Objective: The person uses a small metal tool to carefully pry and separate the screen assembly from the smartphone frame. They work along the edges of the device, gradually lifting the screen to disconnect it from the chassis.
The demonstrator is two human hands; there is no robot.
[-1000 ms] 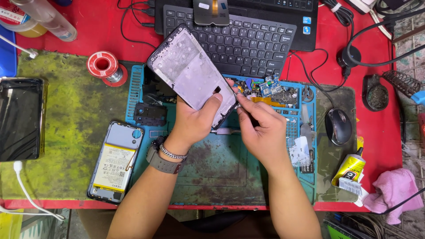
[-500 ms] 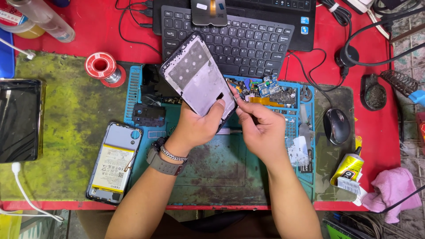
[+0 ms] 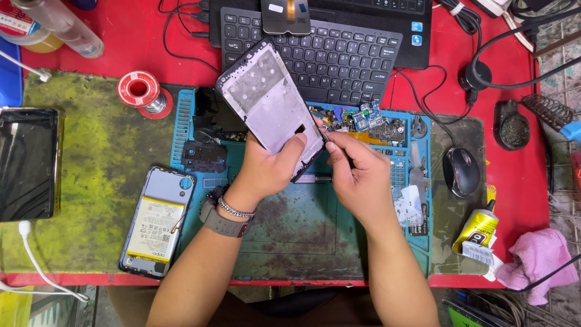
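My left hand (image 3: 269, 172) grips a phone's bare middle frame (image 3: 269, 103), grey inside with a black rim, tilted up over the blue repair mat (image 3: 290, 224). My right hand (image 3: 357, 175) pinches a thin dark tool (image 3: 325, 138) whose tip touches the frame's lower right edge. An opened phone with a yellow-labelled battery (image 3: 156, 224) lies on the mat's left side.
A black keyboard (image 3: 321, 57) and laptop sit behind. A red solder spool (image 3: 140, 92), a dark phone (image 3: 27, 163), small circuit boards (image 3: 369, 121), a mouse (image 3: 461, 171), a yellow glue bottle (image 3: 478, 227) and a pink cloth (image 3: 538, 260) surround the mat.
The frame has turned more upright and shifted slightly in my left hand. My right hand stays at its lower edge with the tool.
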